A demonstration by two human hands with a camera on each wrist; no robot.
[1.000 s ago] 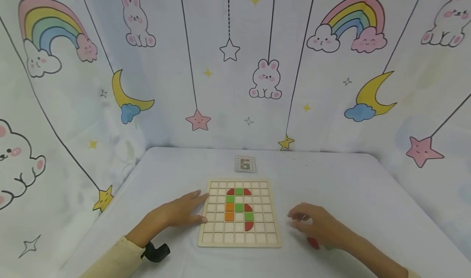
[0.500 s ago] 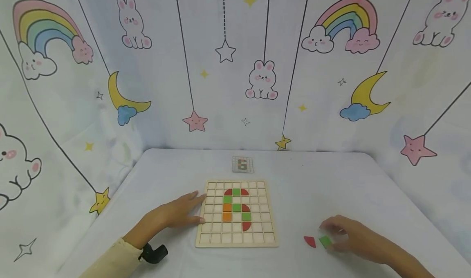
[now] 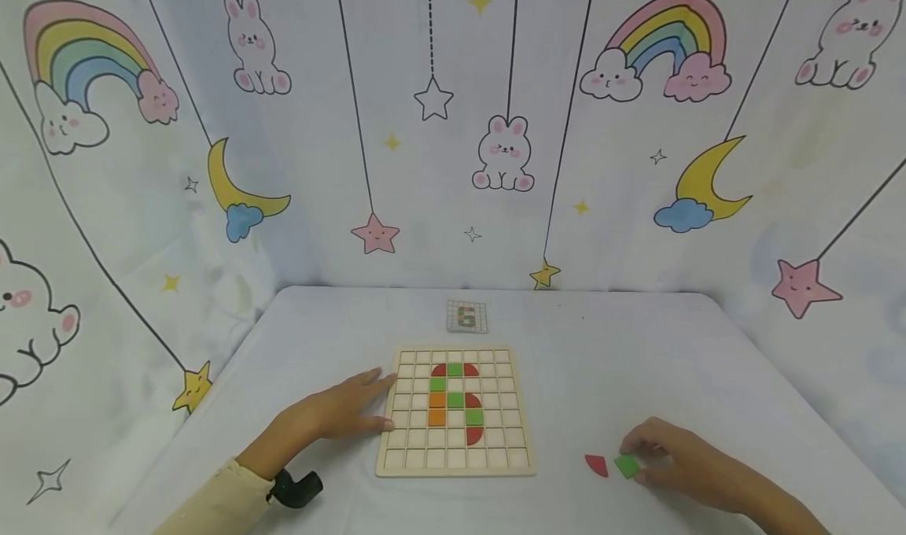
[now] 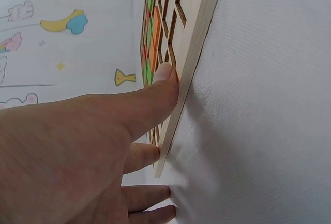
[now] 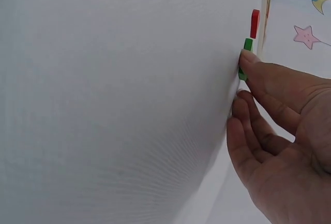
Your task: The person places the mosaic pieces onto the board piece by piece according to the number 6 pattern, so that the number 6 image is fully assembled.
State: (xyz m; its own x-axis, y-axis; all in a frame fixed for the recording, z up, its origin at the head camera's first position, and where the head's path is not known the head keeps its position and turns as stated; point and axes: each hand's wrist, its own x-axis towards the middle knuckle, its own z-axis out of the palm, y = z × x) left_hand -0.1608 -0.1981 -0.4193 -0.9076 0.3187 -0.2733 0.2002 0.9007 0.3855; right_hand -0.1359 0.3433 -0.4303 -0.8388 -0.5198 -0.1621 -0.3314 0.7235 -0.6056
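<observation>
A wooden grid board (image 3: 495,460) lies on the table, with red quarter-round, green square and orange square tiles set in its cells. My left hand (image 3: 347,405) rests at its left edge, fingers extended; in the left wrist view the thumb (image 4: 155,97) lies on the rim. To the right of the board, my right hand (image 3: 679,460) pinches a green square tile (image 3: 626,466) on the table between thumb and fingers. The right wrist view has the thumb against the green tile (image 5: 247,45), while the index fingertip is hidden. Beside it lies a red quarter-round tile (image 3: 597,465).
A small card (image 3: 467,316) showing a 6-like pattern on a grid lies behind the board. A white cloth covers the table (image 3: 340,315). Behind it hangs a backdrop (image 3: 453,260) printed with rabbits, stars and rainbows. A black wrist device (image 3: 297,489) sits on the left wrist.
My right hand has moved away from beside the board, to the right, uncovering the red and green tiles, and its fingers have closed in on the green one. The left hand stays on the board.
</observation>
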